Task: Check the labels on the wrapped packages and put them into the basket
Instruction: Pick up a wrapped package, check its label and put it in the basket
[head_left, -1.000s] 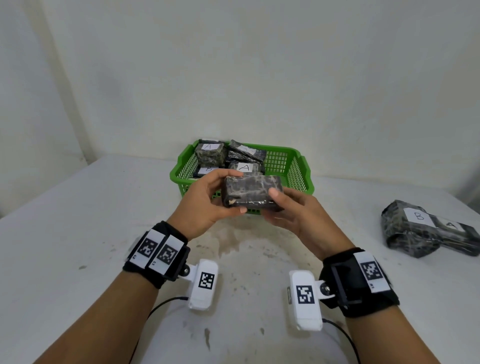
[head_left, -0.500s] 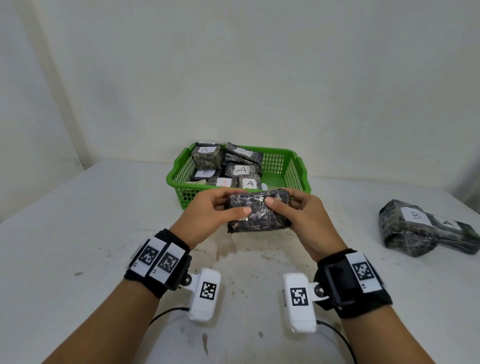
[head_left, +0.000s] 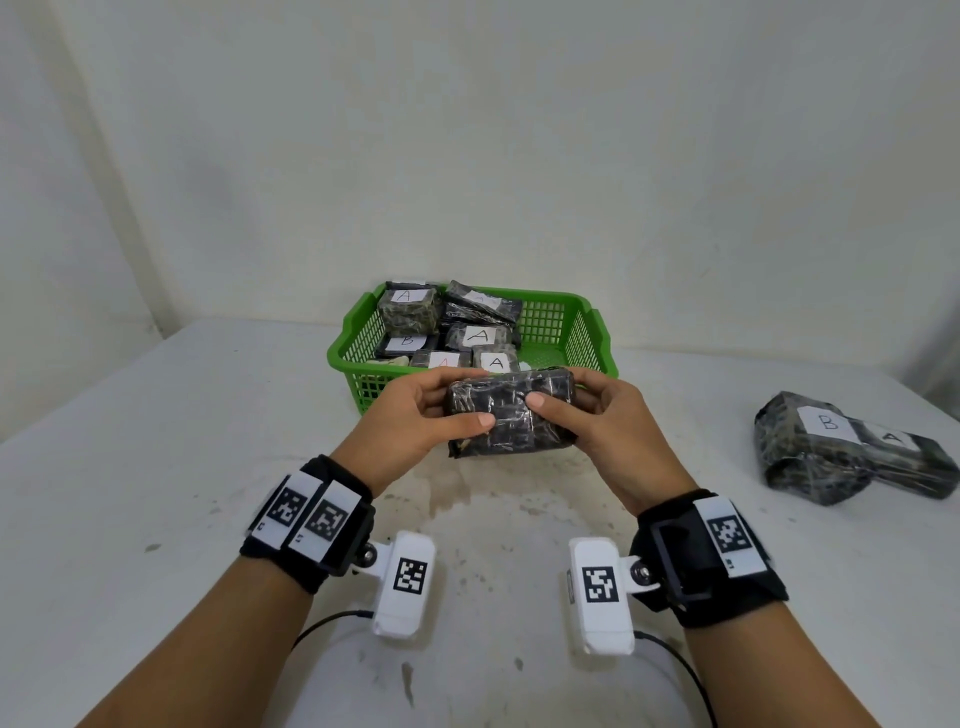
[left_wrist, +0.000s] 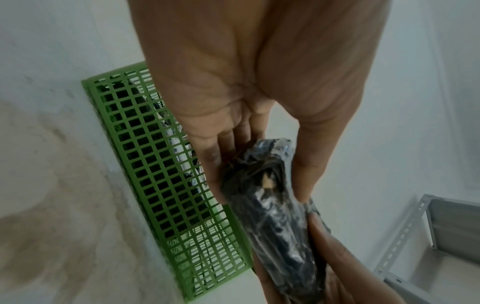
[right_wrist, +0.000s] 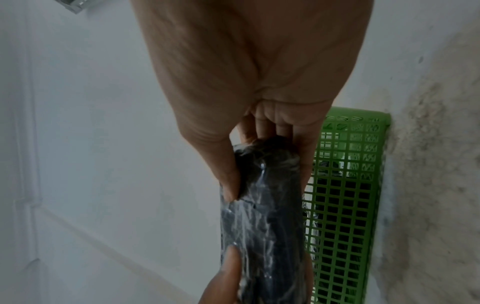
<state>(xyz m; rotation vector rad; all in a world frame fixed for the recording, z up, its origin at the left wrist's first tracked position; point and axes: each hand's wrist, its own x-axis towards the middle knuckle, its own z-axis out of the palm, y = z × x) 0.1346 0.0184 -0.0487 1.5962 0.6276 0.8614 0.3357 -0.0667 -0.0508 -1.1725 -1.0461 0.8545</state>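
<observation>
Package held: dark wrapped package (head_left: 511, 413) lies lengthwise between both hands, raised off the table just in front of the basket's near wall; no label shows on the face turned up.
Left hand: left hand (head_left: 415, 415) grips the package's left end, thumb (head_left: 475, 422) on the near face, fingers curled round the far side.
Right hand: right hand (head_left: 605, 426) grips the right end the same way, thumb (head_left: 543, 402) pressed on the near face.
Left wrist view: package (left_wrist: 275, 205) pinched between thumb and fingers, green mesh (left_wrist: 166, 185) just beside it.
Right wrist view: package (right_wrist: 262, 216) clamped at its end, mesh wall (right_wrist: 345, 205) close behind.
Basket: green basket (head_left: 592, 332) holds several wrapped packages (head_left: 480, 338), most marked A, 1 marked B; its right part is bare.
Table: white, stained table (head_left: 156, 441).
Waiting: 2 packages at the right, touching, 1 marked B (head_left: 810, 441) and 1 marked A (head_left: 914, 457).
</observation>
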